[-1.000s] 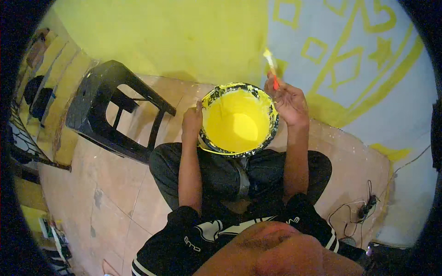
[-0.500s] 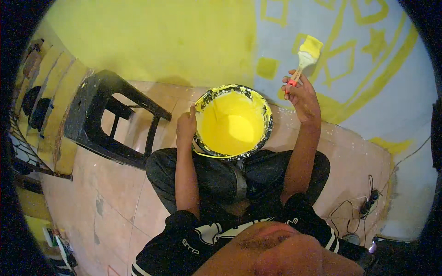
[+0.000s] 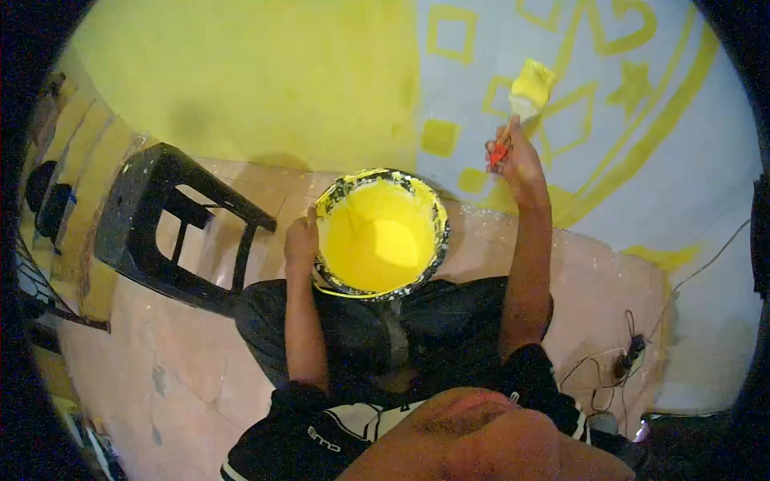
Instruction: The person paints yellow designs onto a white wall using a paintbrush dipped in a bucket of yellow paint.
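Observation:
My right hand (image 3: 517, 164) is closed around the red-tipped handle of a paintbrush (image 3: 529, 90). Its bristles are loaded with yellow paint and point up toward the wall. In front of my folded legs stands a black bucket (image 3: 442, 248), its rim splashed with paint, tilted a little toward me. Yellow paint (image 3: 373, 248) fills the inside that shows. My left hand (image 3: 302, 240) grips the bucket's left rim, thumb up along the edge. The wall (image 3: 449, 80) ahead is plain yellow on the left; on the right it is pale, with yellow outlined shapes and a star.
A black plastic stool (image 3: 136, 216) lies on its side to my left, close to the bucket. Beyond it are yellow steps (image 3: 88, 160) with dark objects. A cable with a black plug block (image 3: 632, 357) lies on the tiled floor (image 3: 192, 345) at the right.
The view has shifted, so the bucket and stool sit lower and further left. My right hand has turned the brush slightly. My left hand stays on the rim.

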The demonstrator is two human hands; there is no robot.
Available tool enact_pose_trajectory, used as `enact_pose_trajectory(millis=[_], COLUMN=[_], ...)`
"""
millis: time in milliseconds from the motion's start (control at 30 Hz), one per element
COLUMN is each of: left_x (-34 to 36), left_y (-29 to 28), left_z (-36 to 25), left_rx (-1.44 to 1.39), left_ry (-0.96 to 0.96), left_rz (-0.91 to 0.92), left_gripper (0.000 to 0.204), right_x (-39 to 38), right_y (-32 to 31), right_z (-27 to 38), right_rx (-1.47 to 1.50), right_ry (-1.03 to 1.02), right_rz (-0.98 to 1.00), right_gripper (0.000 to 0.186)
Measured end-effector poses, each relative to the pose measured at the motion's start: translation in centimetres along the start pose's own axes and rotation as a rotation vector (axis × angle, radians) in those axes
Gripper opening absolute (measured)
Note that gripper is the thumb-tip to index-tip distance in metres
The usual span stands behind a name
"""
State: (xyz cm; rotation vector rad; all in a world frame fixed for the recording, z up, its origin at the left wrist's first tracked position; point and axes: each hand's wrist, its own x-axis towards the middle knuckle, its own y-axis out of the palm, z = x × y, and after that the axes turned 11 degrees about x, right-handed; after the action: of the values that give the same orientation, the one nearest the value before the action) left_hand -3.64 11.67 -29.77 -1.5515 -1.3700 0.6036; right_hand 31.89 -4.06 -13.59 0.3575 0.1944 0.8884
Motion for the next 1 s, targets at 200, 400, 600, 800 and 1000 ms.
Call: enact_pose_trajectory(millis=[200, 400, 600, 800, 1000], left_x=[0.3, 0.0, -0.5, -0.7, -0.3], left_y=[-1.2, -1.8, -1.1, -3.0, -2.7], left_z=[-2.4, -3.9, -2.5, -5.0, -4.5], left_rx=[0.009, -0.01, -0.009, 0.029, 0.01], left_ry=[-0.126, -0.177, -0.03, -0.096, -0.14], left_rz=[0.165, 0.173, 0.08, 0.131, 0.137], left_gripper=[0.066, 0.065, 0.068, 0.069, 0.068], right_x=[-0.4, 1.3, 2.1, 2.5, 2.2], right_y=[-3.2, -3.5, -3.7, -3.2, -2.0], right_z=[-2.8, -3.7, -5.3, -6.0, -5.3], right_rx=[-0.047, -0.085, -0.114, -0.206, -0.155], right_ry=[0.007, -0.059, -0.1, -0.121, -0.048], right_rz=[-0.085, -0.107, -0.029, -0.049, -0.084], right_gripper=[0.041, 0.042, 0.04, 0.042, 0.044])
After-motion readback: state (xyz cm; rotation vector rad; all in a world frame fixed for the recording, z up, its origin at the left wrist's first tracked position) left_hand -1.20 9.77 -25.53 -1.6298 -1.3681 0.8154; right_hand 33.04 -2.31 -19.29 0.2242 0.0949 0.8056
